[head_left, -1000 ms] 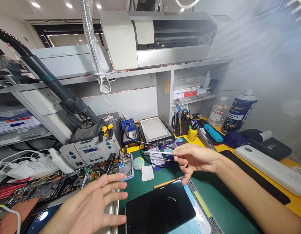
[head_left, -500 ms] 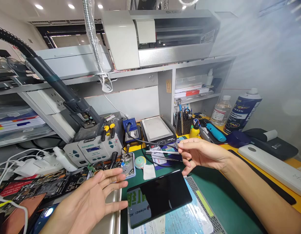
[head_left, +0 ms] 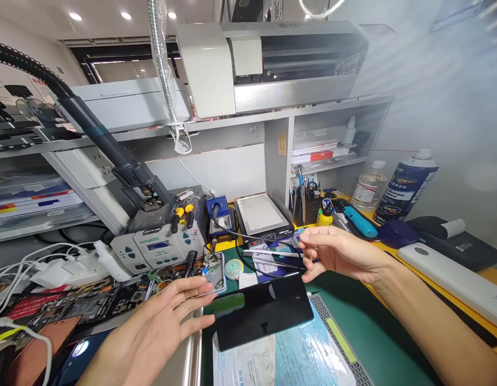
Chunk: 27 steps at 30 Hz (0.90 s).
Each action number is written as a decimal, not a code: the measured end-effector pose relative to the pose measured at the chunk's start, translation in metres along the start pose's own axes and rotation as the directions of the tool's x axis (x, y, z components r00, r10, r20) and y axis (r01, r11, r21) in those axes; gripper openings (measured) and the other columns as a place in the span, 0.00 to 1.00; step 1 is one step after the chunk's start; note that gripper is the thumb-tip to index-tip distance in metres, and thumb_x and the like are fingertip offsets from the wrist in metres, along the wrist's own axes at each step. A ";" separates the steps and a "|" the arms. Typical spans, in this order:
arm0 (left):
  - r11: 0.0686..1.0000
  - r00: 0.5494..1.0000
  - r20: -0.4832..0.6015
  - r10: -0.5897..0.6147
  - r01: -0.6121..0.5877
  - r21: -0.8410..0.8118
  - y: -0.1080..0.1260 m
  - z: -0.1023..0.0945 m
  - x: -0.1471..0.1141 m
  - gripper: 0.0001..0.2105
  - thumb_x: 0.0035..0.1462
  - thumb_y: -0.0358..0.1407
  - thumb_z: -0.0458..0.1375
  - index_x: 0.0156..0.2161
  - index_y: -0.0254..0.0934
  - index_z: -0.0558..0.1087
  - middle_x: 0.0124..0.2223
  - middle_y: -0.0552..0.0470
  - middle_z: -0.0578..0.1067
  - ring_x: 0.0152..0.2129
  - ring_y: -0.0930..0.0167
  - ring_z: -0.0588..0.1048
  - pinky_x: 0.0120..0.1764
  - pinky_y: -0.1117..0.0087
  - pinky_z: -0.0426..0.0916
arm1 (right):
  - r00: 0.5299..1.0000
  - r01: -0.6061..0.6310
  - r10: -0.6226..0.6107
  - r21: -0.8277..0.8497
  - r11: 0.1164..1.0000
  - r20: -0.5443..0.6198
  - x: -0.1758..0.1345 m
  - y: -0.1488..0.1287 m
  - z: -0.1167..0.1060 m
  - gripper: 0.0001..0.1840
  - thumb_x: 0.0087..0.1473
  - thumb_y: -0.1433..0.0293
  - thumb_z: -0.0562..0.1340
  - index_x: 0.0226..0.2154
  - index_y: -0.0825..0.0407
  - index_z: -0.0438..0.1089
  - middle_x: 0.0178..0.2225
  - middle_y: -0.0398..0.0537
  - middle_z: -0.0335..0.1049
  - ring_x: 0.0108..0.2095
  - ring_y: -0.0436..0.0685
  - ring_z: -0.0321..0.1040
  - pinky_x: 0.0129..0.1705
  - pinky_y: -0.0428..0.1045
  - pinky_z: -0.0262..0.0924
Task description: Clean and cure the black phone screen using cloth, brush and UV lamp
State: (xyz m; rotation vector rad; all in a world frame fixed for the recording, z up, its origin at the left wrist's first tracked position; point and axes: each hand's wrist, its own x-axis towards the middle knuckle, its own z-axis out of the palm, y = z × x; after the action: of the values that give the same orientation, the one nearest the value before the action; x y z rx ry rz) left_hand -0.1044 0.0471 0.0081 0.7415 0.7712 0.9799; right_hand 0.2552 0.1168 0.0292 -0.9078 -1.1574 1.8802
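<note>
2 hands up: left hand spread, fingertips propping tilted black screen panel. Right hand pinching tweezers flat, clear of glass.

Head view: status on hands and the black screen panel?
Left hand open, fingertips at black screen panel. Right hand pinching tweezers above it. Panel tilted over blue-white sheet.

The phone screen panel lies tilted over a film sheet on the work mat. Left of it is the left hand, behind it the tweezers in the right hand. The soldering station stands behind left; the spray can far right.
</note>
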 end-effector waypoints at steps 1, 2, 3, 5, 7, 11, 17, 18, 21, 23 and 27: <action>1.000 1.000 -0.013 0.015 -0.015 0.019 0.000 0.002 0.001 0.22 0.66 0.45 0.48 0.52 0.34 0.75 0.57 0.37 0.73 0.60 0.50 0.62 0.60 0.44 0.62 | 1.000 0.007 -0.007 -0.005 1.000 -0.002 0.000 0.000 0.000 0.11 0.57 0.65 0.67 0.31 0.56 0.70 0.23 0.39 0.61 0.26 0.52 0.68 0.38 0.62 0.75; 0.999 0.999 -0.032 0.032 -0.030 0.041 0.000 0.005 0.001 0.21 0.65 0.44 0.49 0.51 0.34 0.76 0.56 0.38 0.73 0.59 0.50 0.63 0.59 0.44 0.63 | 1.000 0.015 -0.015 -0.010 1.000 -0.005 0.000 0.000 0.000 0.11 0.57 0.65 0.68 0.30 0.56 0.70 0.24 0.40 0.61 0.27 0.53 0.68 0.38 0.62 0.76; 0.997 0.997 -0.055 0.048 -0.045 0.069 0.000 0.009 0.001 0.19 0.65 0.43 0.50 0.48 0.34 0.77 0.56 0.39 0.74 0.58 0.50 0.65 0.59 0.46 0.64 | 1.000 0.024 -0.024 -0.015 1.000 -0.008 0.000 0.000 0.000 0.12 0.56 0.65 0.68 0.30 0.56 0.70 0.24 0.40 0.62 0.27 0.53 0.68 0.38 0.61 0.76; 0.988 0.991 -0.104 0.083 -0.068 0.139 0.000 0.018 -0.001 0.16 0.63 0.42 0.52 0.44 0.34 0.79 0.53 0.41 0.75 0.54 0.50 0.69 0.57 0.48 0.66 | 0.999 0.043 -0.043 -0.025 0.999 -0.016 -0.001 0.000 0.001 0.12 0.56 0.64 0.69 0.30 0.56 0.70 0.25 0.40 0.62 0.28 0.53 0.69 0.37 0.60 0.76; 0.969 0.981 -0.155 0.117 -0.078 0.234 0.000 0.029 -0.003 0.14 0.60 0.42 0.56 0.40 0.34 0.80 0.50 0.41 0.77 0.52 0.51 0.71 0.56 0.51 0.68 | 0.998 0.058 -0.059 -0.035 0.998 -0.022 -0.002 0.000 0.002 0.13 0.56 0.64 0.69 0.29 0.55 0.70 0.25 0.40 0.63 0.29 0.53 0.69 0.38 0.60 0.75; 0.886 0.948 -0.250 0.197 -0.063 0.460 -0.002 0.042 -0.007 0.13 0.52 0.43 0.65 0.41 0.39 0.79 0.46 0.45 0.79 0.49 0.55 0.73 0.53 0.60 0.68 | 0.997 0.071 -0.073 -0.050 0.996 -0.029 -0.004 0.000 0.005 0.14 0.56 0.64 0.69 0.28 0.55 0.69 0.24 0.40 0.62 0.29 0.54 0.70 0.39 0.61 0.75; 0.781 0.930 -0.243 0.276 -0.069 0.621 -0.016 0.038 0.001 0.19 0.49 0.45 0.68 0.45 0.40 0.77 0.42 0.46 0.78 0.46 0.60 0.73 0.51 0.65 0.66 | 0.997 0.070 -0.071 -0.047 0.996 -0.022 -0.006 0.001 0.008 0.13 0.55 0.64 0.69 0.28 0.55 0.69 0.25 0.40 0.63 0.29 0.54 0.70 0.40 0.62 0.74; 0.774 0.919 -0.242 0.310 -0.096 0.626 -0.019 0.038 0.003 0.18 0.49 0.44 0.68 0.44 0.40 0.77 0.43 0.47 0.78 0.45 0.60 0.73 0.51 0.65 0.66 | 0.997 0.069 -0.070 -0.044 0.997 -0.020 -0.006 0.001 0.008 0.13 0.55 0.64 0.69 0.28 0.55 0.69 0.25 0.40 0.63 0.29 0.54 0.70 0.40 0.62 0.74; 0.736 0.873 -0.221 0.435 -0.203 0.646 -0.029 0.040 0.008 0.10 0.50 0.41 0.67 0.38 0.40 0.77 0.45 0.47 0.75 0.45 0.61 0.72 0.49 0.67 0.67 | 0.998 0.062 -0.062 -0.040 0.997 -0.013 -0.006 0.001 0.011 0.13 0.55 0.64 0.69 0.29 0.55 0.69 0.25 0.39 0.63 0.28 0.53 0.70 0.42 0.64 0.73; 0.699 0.861 -0.189 0.471 -0.235 0.675 -0.033 0.041 0.010 0.06 0.52 0.39 0.65 0.35 0.41 0.78 0.45 0.48 0.73 0.46 0.62 0.72 0.49 0.68 0.67 | 0.998 0.055 -0.056 -0.051 0.997 -0.011 -0.007 0.002 0.013 0.14 0.55 0.63 0.69 0.28 0.55 0.68 0.25 0.39 0.63 0.28 0.53 0.69 0.42 0.64 0.73; 0.671 0.887 -0.146 0.437 -0.214 0.709 -0.035 0.042 0.013 0.03 0.54 0.37 0.63 0.35 0.43 0.78 0.46 0.48 0.72 0.49 0.61 0.71 0.52 0.66 0.66 | 0.999 0.044 -0.045 -0.094 0.995 -0.014 -0.005 0.002 0.018 0.18 0.54 0.60 0.70 0.26 0.54 0.67 0.25 0.40 0.64 0.28 0.54 0.70 0.41 0.61 0.72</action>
State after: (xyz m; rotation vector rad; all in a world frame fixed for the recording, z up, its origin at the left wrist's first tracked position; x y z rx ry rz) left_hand -0.0502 0.0377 -0.0017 1.4360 1.3409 1.1634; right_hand 0.2422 0.1047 0.0340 -0.9387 -1.2546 1.7925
